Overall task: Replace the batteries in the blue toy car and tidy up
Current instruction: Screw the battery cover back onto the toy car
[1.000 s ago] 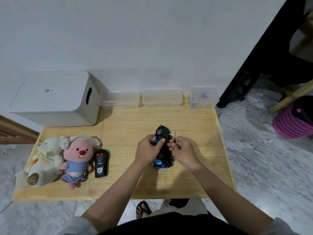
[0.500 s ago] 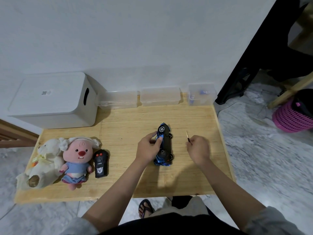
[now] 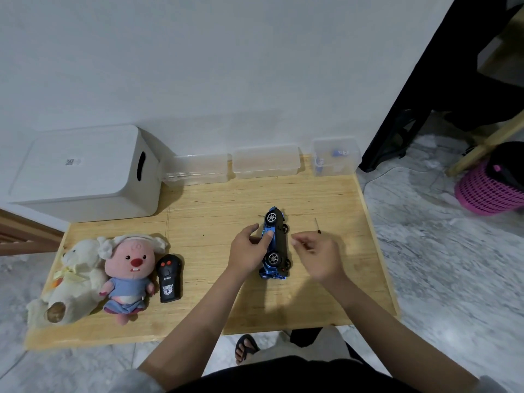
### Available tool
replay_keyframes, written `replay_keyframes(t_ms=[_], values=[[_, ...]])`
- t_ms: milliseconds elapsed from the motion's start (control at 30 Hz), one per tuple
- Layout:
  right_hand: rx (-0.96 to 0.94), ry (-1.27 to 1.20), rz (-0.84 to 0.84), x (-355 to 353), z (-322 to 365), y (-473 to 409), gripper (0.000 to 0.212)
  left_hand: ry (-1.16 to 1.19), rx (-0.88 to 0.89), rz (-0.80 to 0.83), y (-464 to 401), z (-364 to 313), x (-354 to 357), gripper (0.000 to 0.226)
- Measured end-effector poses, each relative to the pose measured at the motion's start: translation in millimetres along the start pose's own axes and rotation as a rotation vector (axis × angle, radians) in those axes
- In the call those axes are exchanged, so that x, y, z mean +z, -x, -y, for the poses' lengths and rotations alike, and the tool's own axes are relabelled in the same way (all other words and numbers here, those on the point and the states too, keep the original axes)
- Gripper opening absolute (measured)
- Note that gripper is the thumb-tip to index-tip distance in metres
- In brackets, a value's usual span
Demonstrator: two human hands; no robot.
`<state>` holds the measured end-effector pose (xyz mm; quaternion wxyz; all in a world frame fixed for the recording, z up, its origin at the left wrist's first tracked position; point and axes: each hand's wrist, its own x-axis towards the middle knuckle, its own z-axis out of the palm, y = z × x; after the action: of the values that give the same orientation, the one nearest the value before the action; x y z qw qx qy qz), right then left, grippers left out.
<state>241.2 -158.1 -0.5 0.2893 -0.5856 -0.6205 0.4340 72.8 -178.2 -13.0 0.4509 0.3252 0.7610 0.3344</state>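
The blue toy car (image 3: 279, 242) lies tipped on its side on the wooden table (image 3: 215, 211), black underside facing right and wheels showing. My left hand (image 3: 246, 252) grips its blue body from the left. My right hand (image 3: 320, 256) hovers just right of the car with fingers loosely curled and nothing in it. A thin screwdriver (image 3: 317, 225) lies on the table just beyond my right hand. A small clear box (image 3: 336, 156) at the back right holds a few small blue and white items.
A black remote control (image 3: 168, 277), a pink plush (image 3: 129, 268) and a white plush (image 3: 76, 282) lie at the front left. A white storage box (image 3: 82, 171) and two clear containers (image 3: 198, 168) (image 3: 265, 161) line the wall. A pink basket (image 3: 487, 191) stands on the floor to the right.
My right hand drew the screwdriver away from the car, laid it on the table to the right and let go. It has come back toward the car. The left hand kept its hold.
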Motion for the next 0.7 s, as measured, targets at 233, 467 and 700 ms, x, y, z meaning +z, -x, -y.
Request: replay_keyframes(t_ms=[233,467,700], values=[[0.167,-0.149,0.123,26.0,4.9,6.6,0.047,0.08,-0.034,0.046,-0.7,-2.1,-2.8,0.035],[0.227,-0.361,0.166,15.1,0.8,-7.3,0.046,-0.011,0.204,-0.057,1.3,2.0,-8.2,0.017],[0.128,-0.085,0.291,20.1,1.5,-11.4,0.048,-0.252,0.357,0.008,1.6,10.6,-4.2,0.041]])
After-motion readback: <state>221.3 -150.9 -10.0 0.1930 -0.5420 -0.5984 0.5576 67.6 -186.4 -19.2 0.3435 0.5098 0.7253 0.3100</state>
